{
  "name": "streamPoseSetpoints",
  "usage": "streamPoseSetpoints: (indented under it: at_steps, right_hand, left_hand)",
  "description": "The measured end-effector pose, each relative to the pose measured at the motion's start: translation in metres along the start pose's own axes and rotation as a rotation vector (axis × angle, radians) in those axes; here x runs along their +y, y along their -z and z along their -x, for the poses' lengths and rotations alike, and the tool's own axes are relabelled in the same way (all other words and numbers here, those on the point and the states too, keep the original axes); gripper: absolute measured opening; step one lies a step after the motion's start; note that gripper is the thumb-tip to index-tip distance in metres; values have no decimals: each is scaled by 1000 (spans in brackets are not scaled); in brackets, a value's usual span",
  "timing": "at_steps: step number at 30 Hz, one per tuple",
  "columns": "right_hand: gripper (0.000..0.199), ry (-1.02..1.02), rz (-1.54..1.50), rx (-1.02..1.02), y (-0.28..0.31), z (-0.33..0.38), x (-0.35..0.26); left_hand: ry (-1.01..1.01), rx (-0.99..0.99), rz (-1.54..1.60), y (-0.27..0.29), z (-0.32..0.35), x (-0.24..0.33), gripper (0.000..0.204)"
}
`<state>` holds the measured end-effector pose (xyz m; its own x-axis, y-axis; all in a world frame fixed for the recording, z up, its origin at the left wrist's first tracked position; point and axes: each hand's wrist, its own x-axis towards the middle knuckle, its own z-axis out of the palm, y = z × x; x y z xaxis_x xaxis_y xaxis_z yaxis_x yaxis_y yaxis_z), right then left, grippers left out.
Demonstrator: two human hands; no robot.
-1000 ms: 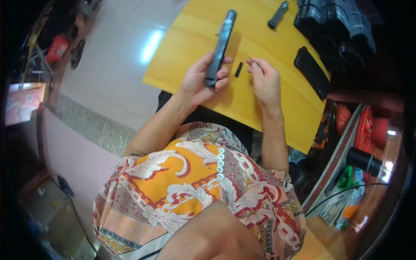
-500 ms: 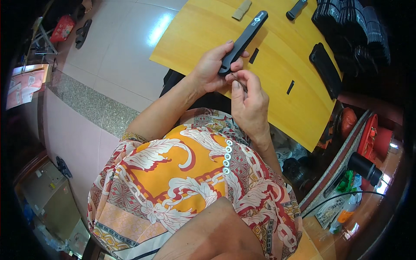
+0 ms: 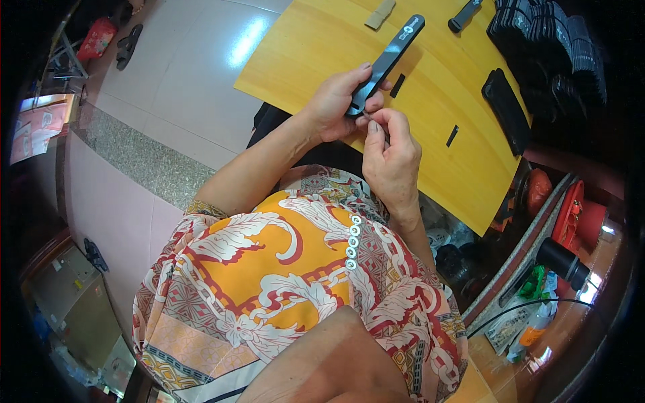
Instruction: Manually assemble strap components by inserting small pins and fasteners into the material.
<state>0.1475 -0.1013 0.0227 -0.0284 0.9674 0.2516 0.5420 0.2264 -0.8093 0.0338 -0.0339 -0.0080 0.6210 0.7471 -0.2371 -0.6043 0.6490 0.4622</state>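
Observation:
My left hand [image 3: 334,101] is closed around the lower part of a long black strip [image 3: 398,48] with rounded ends. The strip slants up and to the right over the table's near edge, and a small slot shows at its near end. Close against that end, my right hand [image 3: 395,161] holds thumb and forefinger together in a pinch. What lies between them is too small and hidden to make out. Just beyond the fingers, a short black piece [image 3: 398,86] rests on the yellow tabletop [image 3: 295,67]. Another small black piece [image 3: 453,136] lies farther right.
Near the far edge sit a tan flat piece [image 3: 381,13] and a dark rod-like item [image 3: 463,16]. A long black object [image 3: 505,111] lies along the right edge, below stacks of black strips [image 3: 537,33]. A black cylinder [image 3: 563,263] and cable stand at lower right.
Both hands and the black strip have shifted slightly to the right. The strip is tilted a little differently, with light now glinting off its lower part. The right hand stays pinched at its near end.

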Motion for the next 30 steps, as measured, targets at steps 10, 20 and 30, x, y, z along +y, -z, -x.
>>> streamPoseSetpoints:
  at_steps: [10,20,30]
  right_hand:
    - [11,28,-3,-22,3,0,4]
    - [14,189,181,9,7,-1,3]
    - [13,176,137,-25,7,1,11]
  left_hand:
    - [-59,40,-114,-4,2,-2,42]
    - [-160,33,-274,-5,2,-6,41]
    - [-233,86,-340,-4,-1,-11,37]
